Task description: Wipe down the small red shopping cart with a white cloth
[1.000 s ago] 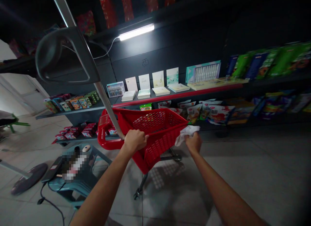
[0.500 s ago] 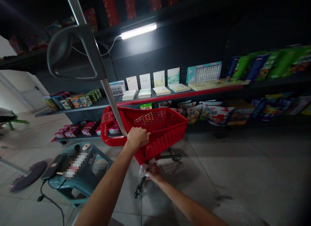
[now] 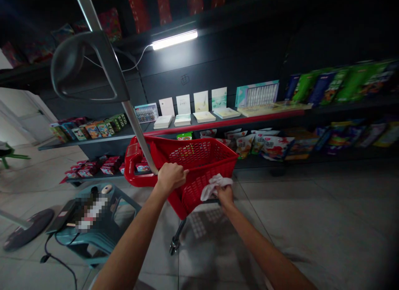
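A red plastic shopping cart (image 3: 209, 169) stands on the tiled floor in front of me, its basket pointing to the right. My left hand (image 3: 171, 176) is closed over the cart's near upper edge, beside the foot of a metal pole (image 3: 134, 124). That pole leans up to the left and carries a dark grey plastic loop (image 3: 89, 67). In my right hand (image 3: 225, 195) is a crumpled white cloth (image 3: 215, 187), held against the perforated near side of the basket. The fingertips of the left hand are hidden behind the cart's edge.
Dark shelves (image 3: 199, 127) with upright booklets, boxes and snack bags run behind the cart. A blue-green stool (image 3: 93, 234) holding a black device and cable stands at left, near a round pole base (image 3: 29, 229). A lit tube lamp (image 3: 174, 40) hangs above.
My right hand has moved up and to the right with the white cloth, from the basket's lower corner to farther along its side. The left hand keeps its grip on the cart.
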The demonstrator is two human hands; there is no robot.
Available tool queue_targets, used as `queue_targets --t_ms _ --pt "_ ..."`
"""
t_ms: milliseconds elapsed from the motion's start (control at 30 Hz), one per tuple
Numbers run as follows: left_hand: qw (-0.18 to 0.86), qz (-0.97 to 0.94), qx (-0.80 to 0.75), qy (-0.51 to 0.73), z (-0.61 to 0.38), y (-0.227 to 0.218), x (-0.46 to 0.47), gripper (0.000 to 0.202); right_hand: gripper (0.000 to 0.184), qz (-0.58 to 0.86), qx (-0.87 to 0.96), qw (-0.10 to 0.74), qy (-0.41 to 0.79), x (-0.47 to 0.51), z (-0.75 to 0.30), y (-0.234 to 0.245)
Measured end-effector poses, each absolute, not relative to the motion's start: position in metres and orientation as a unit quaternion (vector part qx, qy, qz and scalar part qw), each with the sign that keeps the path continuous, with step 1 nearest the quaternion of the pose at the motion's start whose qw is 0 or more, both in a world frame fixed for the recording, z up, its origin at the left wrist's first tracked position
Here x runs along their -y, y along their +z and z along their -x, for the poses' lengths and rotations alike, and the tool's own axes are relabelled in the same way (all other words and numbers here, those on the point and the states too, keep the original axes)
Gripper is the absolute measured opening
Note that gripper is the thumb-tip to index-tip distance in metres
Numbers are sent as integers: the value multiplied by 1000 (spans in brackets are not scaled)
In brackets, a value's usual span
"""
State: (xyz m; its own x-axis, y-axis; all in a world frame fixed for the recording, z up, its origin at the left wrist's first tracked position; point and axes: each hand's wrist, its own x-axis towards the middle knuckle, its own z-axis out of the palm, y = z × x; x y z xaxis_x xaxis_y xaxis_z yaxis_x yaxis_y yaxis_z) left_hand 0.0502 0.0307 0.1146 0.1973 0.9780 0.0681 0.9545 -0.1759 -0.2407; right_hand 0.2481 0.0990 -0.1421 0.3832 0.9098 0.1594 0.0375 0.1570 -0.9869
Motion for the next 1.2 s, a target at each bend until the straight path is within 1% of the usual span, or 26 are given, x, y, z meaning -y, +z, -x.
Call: queue_targets --t_ms 67,133,233,333,433,500,533,600,667,700,900,1067,1200 --pt "120 760 637 50 -50 115 -31 73 47 582 435 619 300 -105 -270 -118" --pt "122 757 640 52 -49 115 -31 77 46 599 472 613 206 -104 -292 -92" --pt "125 760 636 55 -47 116 -31 81 43 577 518 624 95 -96 -320 -57" --pt "123 761 634 61 -42 118 -31 84 47 561 527 636 51 -87 -339 -36" --pt "118 765 629 74 -36 121 -31 88 54 549 539 638 21 -81 -350 -27" --pt "117 768 625 80 -32 122 -32 88 56 546 543 638 12 -78 -356 -27" --pt "118 764 629 81 -30 122 -32 87 54 547 548 632 13 -77 -358 -29" --pt "124 751 644 77 -26 122 -32 84 43 550 580 601 27 -75 -364 -33" --pt "134 735 662 70 -22 121 -33 80 31 552 625 549 41 -73 -370 -36" --pt "139 728 668 68 -19 121 -34 77 29 554 645 525 42 -71 -372 -37" --pt "145 721 676 57 -4 125 -40 73 31 535 719 443 33 -56 -384 -29" --pt "171 697 696 -17 16 125 -46 69 27 535 738 408 51 -50 -396 -25" --pt "162 673 718 -72 37 124 -54 65 24 553 737 384 59 -47 -401 -22"
